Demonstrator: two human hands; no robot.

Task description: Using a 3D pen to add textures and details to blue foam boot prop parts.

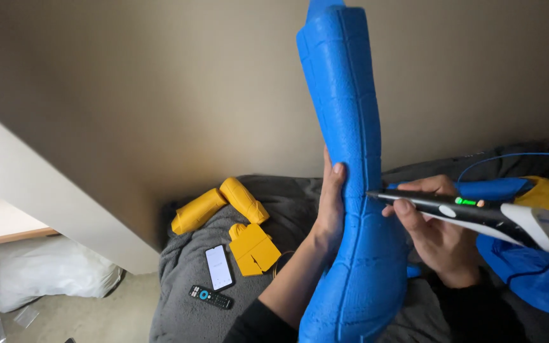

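While it stands upright over a grey blanket-covered bed point(185, 298), the tall blue textured plastic shell point(351, 190) is steadied by the left hand point(330, 209), fingers curled against its left edge. The right hand point(436, 235) is closed around a black-and-white pen-shaped tool with a green light point(471, 213), its tip touching the shell's right edge. On the bed lie yellow plastic parts point(239, 222), a smartphone point(218, 267) and a black remote point(211, 296).
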